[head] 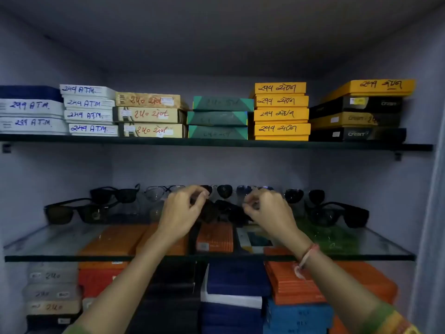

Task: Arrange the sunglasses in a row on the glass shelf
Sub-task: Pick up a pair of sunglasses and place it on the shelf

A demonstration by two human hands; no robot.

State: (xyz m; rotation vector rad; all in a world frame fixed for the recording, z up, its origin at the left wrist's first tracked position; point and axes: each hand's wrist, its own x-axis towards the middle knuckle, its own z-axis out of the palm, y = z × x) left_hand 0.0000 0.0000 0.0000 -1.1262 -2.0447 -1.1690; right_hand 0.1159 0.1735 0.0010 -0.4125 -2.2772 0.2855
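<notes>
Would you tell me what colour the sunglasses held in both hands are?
Black sunglasses, head view.

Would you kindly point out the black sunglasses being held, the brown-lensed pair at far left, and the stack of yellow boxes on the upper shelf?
Held black sunglasses (222, 211): head view, on the dark frame between the hands.
Brown-lensed pair (72, 213): head view, near the bridge.
Yellow box stack (281, 114): head view, on the third box's front.

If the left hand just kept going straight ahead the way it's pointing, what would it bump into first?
Probably the back row of sunglasses just behind the left hand, which already grips the black sunglasses. Depth is hard to judge here.
</notes>
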